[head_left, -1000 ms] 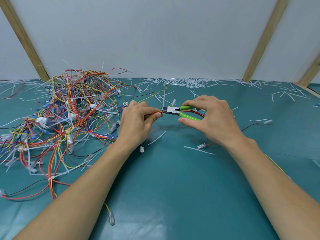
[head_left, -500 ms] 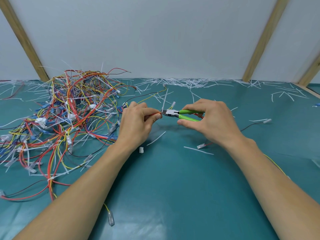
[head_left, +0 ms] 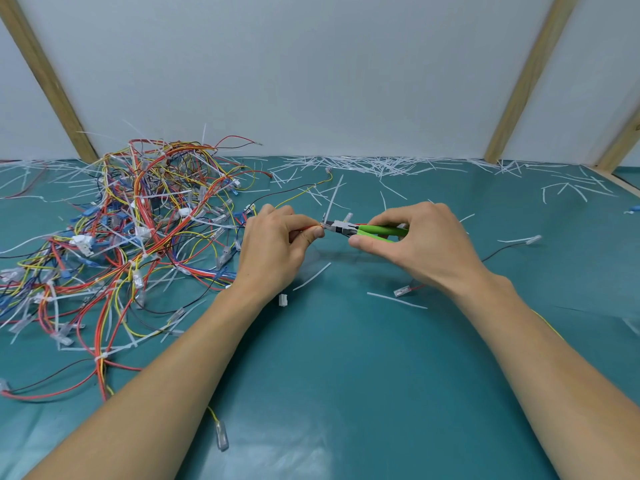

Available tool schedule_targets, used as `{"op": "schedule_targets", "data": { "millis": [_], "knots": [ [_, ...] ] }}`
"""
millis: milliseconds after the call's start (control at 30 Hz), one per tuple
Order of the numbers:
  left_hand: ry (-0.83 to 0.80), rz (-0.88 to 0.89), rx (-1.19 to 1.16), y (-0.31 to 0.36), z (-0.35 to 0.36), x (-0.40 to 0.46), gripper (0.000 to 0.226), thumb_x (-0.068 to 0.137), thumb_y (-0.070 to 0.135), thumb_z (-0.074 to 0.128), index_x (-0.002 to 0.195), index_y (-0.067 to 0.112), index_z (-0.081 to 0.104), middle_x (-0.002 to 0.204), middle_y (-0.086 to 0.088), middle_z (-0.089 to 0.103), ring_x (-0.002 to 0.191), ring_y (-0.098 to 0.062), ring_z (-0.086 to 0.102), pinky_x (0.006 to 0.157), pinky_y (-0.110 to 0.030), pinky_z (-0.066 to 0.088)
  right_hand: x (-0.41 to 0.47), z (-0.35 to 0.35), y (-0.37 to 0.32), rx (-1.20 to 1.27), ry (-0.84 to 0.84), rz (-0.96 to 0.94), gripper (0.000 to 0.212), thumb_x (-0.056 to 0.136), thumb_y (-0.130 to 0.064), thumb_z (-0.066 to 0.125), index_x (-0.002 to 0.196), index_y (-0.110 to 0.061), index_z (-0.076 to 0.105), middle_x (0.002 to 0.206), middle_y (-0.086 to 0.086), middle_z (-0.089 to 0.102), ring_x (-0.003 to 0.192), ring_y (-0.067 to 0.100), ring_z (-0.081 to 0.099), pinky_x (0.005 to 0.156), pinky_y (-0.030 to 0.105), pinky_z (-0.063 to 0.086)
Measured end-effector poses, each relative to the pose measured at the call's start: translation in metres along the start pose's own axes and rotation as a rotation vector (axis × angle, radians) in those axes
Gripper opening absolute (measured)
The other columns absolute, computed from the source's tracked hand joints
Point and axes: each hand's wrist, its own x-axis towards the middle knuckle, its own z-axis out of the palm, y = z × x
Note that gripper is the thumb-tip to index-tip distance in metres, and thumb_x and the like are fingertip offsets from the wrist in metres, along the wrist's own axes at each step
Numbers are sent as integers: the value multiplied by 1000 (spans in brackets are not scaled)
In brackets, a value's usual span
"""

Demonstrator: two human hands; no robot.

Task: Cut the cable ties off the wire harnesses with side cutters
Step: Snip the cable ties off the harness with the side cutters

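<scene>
A red wire [head_left: 306, 229] is being pinched by the left hand [head_left: 277, 252] just beside the cable tie [head_left: 331, 202], so the tie is being kept steady above the bench [head_left: 346, 375]. The green-handled side cutters [head_left: 363, 231] are being gripped by the right hand [head_left: 419, 244], with the tip being set against the tie's base. The uncut harness pile [head_left: 138, 230] is being left at the left, within reach.
</scene>
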Motion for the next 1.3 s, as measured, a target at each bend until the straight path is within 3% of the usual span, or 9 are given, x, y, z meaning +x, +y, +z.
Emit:
{"op": "schedule_targets", "data": {
  "millis": [100, 267, 367, 533, 633, 767, 933, 1133, 1300],
  "knots": [
    [-6, 0, 0, 0, 0, 0, 12, 93, 30, 70, 92, 24, 80, 66, 8, 47, 78, -24, 43, 77, -46, 40, 0, 0, -1, 1, 2, 14, 50, 70, -88, 59, 81, -42, 76, 68, -18, 69, 73, 7, 61, 68, 34, 53],
    [-7, 3, -3, 0, 0, 0, 12, 93, 30, 70, 93, 24, 80, 66, 8, 46, 77, -23, 41, 76, -47, 40, 2, 1, -2, 39, 16, 50, 68, 71, -93, 51, 110, -40, 71, 76, -21, 72, 90, 8, 68, 87, 40, 55],
    [-7, 4, -8, 0, 0, 0, 12, 93, 30, 70, 93, 23, 80, 65, 9, 45, 78, -23, 41, 77, -47, 40, 2, 1, -1, 38, 20, 44, 72, 75, -93, 42, 118, -41, 67, 75, -22, 72, 94, 8, 64, 85, 37, 51],
    [-3, 0, -13, 0, 0, 0, 12, 93, 30, 70, 93, 23, 80, 66, 9, 46, 78, -23, 42, 77, -46, 40, 1, 1, -2, 11, 1, 48, 58, 72, -91, 53, 96, -42, 74, 70, -21, 69, 80, 5, 63, 72, 32, 50],
    [0, 0, -20, 0, -1, 0, 12, 93, 30, 70, 92, 22, 80, 68, 4, 52, 78, -25, 44, 78, -48, 41, 0, 2, -3, -24, -21, 16, 49, 69, -87, 60, 82, -41, 73, 65, -19, 64, 68, 3, 56, 59, 29, 40],
    [-2, 2, -32, 0, -1, 0, 12, 93, 28, 70, 93, 22, 81, 68, 0, 54, 78, -27, 44, 78, -48, 40, 0, 3, -2, -62, -10, 10, 42, 70, -81, 67, 83, -42, 73, 64, -19, 63, 68, 1, 54, 57, 26, 34],
    [-4, -2, -37, -2, -1, 0, 12, 93, 29, 70, 95, 22, 81, 68, 2, 53, 78, -26, 43, 78, -47, 40, 0, 5, -1, -94, -10, 8, 43, 71, -81, 66, 87, -42, 72, 73, -20, 67, 73, -2, 55, 61, 23, 40],
    [-1, -2, -31, -3, 0, 1, 12, 93, 29, 71, 95, 23, 81, 69, -1, 56, 78, -26, 42, 76, -48, 40, -1, 4, -3, -112, 1, -4, 41, 73, -78, 69, 91, -41, 71, 77, -19, 67, 72, -5, 52, 61, 20, 35],
    [-1, -3, -34, -3, 0, 1, 11, 92, 29, 71, 95, 24, 81, 68, -1, 56, 78, -26, 43, 76, -48, 40, -2, 3, -4, -118, 12, -26, 37, 74, -75, 71, 91, -43, 72, 79, -17, 67, 76, 8, 55, 62, 22, 37]
  ]
}}
